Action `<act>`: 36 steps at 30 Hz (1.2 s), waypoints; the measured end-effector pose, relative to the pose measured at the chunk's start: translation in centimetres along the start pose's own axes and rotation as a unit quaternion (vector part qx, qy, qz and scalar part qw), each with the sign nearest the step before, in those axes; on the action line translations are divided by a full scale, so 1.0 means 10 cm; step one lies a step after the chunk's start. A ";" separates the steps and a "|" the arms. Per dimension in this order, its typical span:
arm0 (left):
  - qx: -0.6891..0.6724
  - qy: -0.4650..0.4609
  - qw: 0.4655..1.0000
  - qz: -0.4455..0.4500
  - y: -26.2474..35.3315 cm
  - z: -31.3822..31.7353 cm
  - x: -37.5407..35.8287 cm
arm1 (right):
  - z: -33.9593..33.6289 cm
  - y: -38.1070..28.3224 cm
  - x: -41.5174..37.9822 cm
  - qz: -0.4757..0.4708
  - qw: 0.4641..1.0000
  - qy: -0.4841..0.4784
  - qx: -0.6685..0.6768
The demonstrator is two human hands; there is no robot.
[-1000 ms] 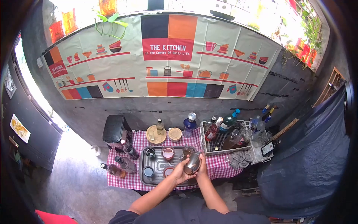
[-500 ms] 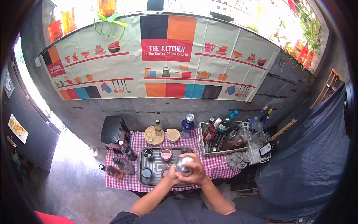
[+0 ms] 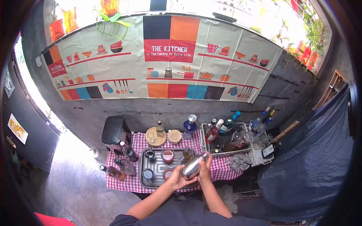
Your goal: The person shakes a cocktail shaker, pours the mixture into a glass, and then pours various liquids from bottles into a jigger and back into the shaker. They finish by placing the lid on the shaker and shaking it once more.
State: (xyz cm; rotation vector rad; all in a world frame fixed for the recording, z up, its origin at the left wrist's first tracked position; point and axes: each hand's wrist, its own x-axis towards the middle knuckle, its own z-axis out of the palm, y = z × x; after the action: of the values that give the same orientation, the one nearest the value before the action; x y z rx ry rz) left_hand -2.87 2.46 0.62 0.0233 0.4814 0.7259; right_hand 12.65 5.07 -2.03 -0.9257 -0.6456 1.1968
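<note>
A silver cocktail shaker (image 3: 191, 168) lies tilted between my two hands, its narrow capped end pointing up and to the right. My left hand (image 3: 177, 180) is wrapped around the wide lower end. My right hand (image 3: 204, 170) grips the shaker by its upper part near the cap. Both hands are over the right side of a dark metal tray (image 3: 160, 169). On that tray stand a glass with a red drink (image 3: 167, 155), a dark-looking glass (image 3: 150, 154), a glass (image 3: 148, 174) at front left, and a glass (image 3: 187, 153) just behind the shaker. Another reddish glass (image 3: 168, 174) is partly hidden by my left hand.
Several bottles (image 3: 129, 152) stand left of the tray on a checked tablecloth (image 3: 113, 184). Behind it are a round wooden board (image 3: 156, 141) and a blue bottle (image 3: 189, 127). To the right sits a wire basket (image 3: 206, 153) of bottles, beside a grey cloth (image 3: 240, 162).
The shaker has turned from end-on toward me to a slanted side view. My right hand has shifted toward its cap end, and my left hand now supports the base.
</note>
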 end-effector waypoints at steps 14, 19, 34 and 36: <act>0.046 -0.233 0.970 0.056 0.17 -0.01 -0.03 | 0.56 -0.70 -0.12 -0.169 0.965 -0.189 -0.062; 0.138 -0.020 0.990 0.000 0.01 0.29 -0.08 | -0.11 -0.07 0.12 0.143 0.978 0.005 0.153; -0.096 -0.093 0.981 0.141 -0.23 0.41 -0.14 | 0.78 -1.20 -0.41 -0.438 0.765 -0.349 -0.316; 0.008 0.051 0.982 0.182 -0.18 0.63 -0.25 | 0.80 -1.29 -0.41 -0.390 0.809 -0.326 -0.296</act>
State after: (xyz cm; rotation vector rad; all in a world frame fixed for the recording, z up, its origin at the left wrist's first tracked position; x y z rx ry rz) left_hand -0.64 0.38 6.98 0.0922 0.5899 1.0863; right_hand 11.20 1.98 13.29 -0.5908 -1.8357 0.5106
